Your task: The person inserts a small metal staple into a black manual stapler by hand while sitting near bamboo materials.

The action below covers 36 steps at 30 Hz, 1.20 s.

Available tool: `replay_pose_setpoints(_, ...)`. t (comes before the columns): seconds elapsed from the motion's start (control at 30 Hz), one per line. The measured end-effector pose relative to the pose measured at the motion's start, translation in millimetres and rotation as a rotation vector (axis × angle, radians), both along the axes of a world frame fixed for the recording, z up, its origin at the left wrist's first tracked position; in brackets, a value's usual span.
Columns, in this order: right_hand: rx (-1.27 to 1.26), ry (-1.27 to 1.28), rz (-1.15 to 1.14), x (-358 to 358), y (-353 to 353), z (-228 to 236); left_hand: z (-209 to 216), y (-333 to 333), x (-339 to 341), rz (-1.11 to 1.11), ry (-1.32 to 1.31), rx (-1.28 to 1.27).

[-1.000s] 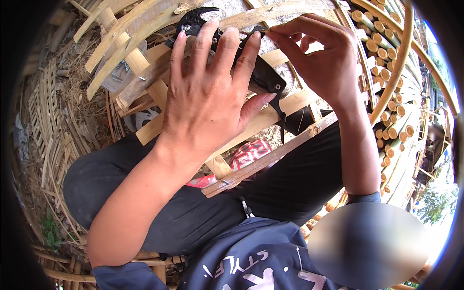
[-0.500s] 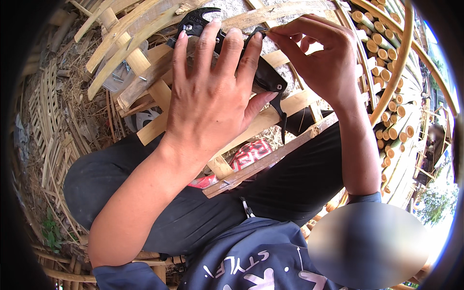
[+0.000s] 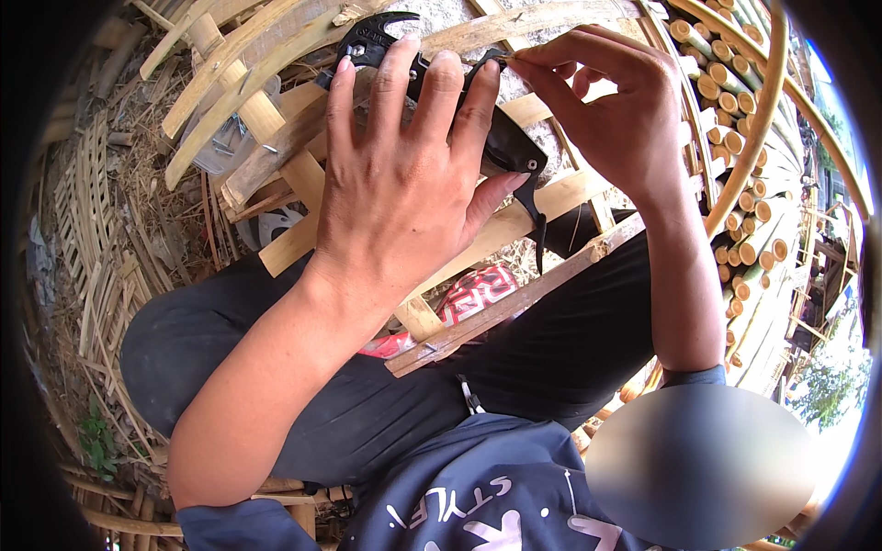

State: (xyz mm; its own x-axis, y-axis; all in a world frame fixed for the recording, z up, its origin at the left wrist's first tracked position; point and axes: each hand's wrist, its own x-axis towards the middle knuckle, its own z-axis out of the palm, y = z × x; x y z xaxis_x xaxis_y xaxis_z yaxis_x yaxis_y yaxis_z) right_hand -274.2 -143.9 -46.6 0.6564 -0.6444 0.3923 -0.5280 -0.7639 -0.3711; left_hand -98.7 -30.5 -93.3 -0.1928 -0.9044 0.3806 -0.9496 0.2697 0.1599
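A black hand tool (image 3: 514, 145) with a curved, claw-like head and a thin bent lever lies slanted across the wooden slats. My left hand (image 3: 395, 184) grips it from above, its fingers spread over the body and the thumb by the lever's pivot. Much of the tool is hidden under that palm. At the tool's upper edge, my right hand (image 3: 616, 106) holds thumb and index finger in a pinch, close to the left index fingertip. Whatever sits in the pinch is too small to make out.
Slatted wood strips (image 3: 560, 197) form a frame over my lap, with a stick (image 3: 514, 294) along its near side. A clear container (image 3: 220, 147) stands at the left. Cut bamboo poles (image 3: 749, 207) are stacked at the right. A red-and-white packet (image 3: 478, 292) shows beneath the slats.
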Motion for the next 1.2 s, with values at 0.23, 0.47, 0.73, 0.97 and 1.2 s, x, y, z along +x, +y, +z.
replay_pose_setpoints(0.23,0.002,0.008,-0.014,0.2,0.6,0.0,0.1,-0.5,-0.7,0.002,0.001,0.003)
replay_pose_setpoints(0.47,0.002,0.003,-0.011,-0.2,0.0,-0.4,1.9,-1.1,-0.7,0.003,0.014,0.004)
replay_pose_setpoints(0.73,-0.009,0.015,-0.001,-0.6,0.0,-0.4,2.4,-1.5,-1.0,0.007,0.034,0.012)
replay_pose_setpoints(0.97,0.063,-0.021,-0.027,-1.1,-0.7,-1.0,5.1,-2.9,-1.1,0.005,0.089,0.002)
replay_pose_setpoints(1.2,0.122,-0.053,-0.075,-4.0,-1.5,-0.9,5.7,-6.4,-1.5,0.003,0.124,-0.026)
